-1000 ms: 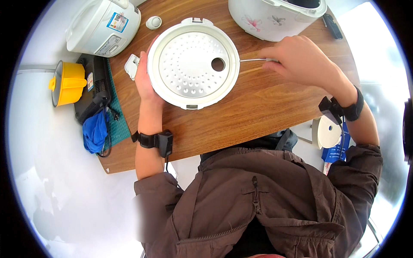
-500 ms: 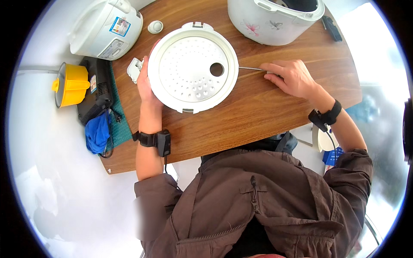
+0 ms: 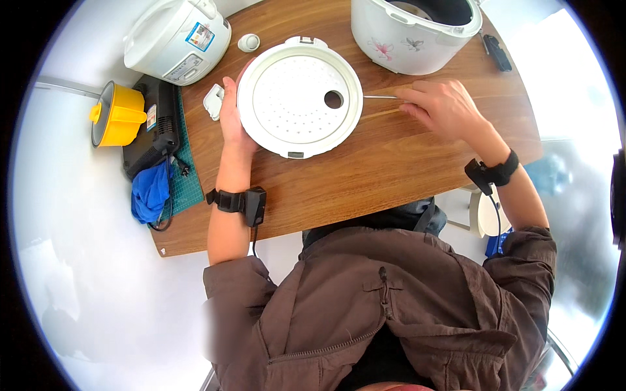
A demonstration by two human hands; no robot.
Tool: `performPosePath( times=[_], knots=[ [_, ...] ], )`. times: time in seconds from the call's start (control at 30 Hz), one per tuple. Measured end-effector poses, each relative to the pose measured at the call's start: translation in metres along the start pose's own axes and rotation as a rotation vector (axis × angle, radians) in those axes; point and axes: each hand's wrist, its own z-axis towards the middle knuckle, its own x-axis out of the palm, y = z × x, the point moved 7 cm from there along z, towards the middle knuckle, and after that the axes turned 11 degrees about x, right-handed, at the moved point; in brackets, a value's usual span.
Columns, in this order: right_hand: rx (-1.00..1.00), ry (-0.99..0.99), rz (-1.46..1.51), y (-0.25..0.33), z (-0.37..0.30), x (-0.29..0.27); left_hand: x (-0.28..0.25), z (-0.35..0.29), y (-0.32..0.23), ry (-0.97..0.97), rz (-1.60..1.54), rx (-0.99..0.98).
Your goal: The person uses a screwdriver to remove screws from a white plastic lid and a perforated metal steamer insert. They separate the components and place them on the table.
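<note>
A round white rice cooker lid [image 3: 293, 111], its dimpled metal inner plate facing up and pierced by a dark round hole, is held by my left hand [image 3: 236, 117]. The thumb lies along its left rim while the other fingers go out of sight beneath it. My right hand [image 3: 443, 107] is closed around a thin metal rod [image 3: 379, 97], like a screwdriver shaft, whose tip meets or passes under the lid's right edge. Any handle is hidden in the fingers. Beside my left thumb lies a small white plastic part [image 3: 213, 102].
On the wooden table [image 3: 391, 163] stand a white rice cooker [image 3: 186, 49] at far left and an open cooker body [image 3: 407, 45] at far right. A white cap [image 3: 248, 43], a black tool [image 3: 498, 53], a yellow container [image 3: 122, 117], a black case [image 3: 153, 140] and blue cloth [image 3: 151, 190] lie around.
The lid has tipped slightly in my left hand, so its plate catches the light differently. The rod in my right hand still reaches its edge. The whole view has shifted a little.
</note>
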Motion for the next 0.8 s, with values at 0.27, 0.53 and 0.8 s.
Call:
performPosePath(
  times=[0.27,0.53,0.8],
  knots=[
    [0.019,0.178,-0.317,0.041,0.018,-0.041,0.018,-0.002,-0.009,0.153,0.159,0.094],
    [-0.189,-0.24,-0.534,0.075,0.016,-0.083,0.015,-0.001,-0.019,0.125,0.096,0.082],
    [0.329,0.345,-0.01,0.02,0.017,-0.047,0.006,0.003,-0.009,0.178,0.225,0.12]
  ],
)
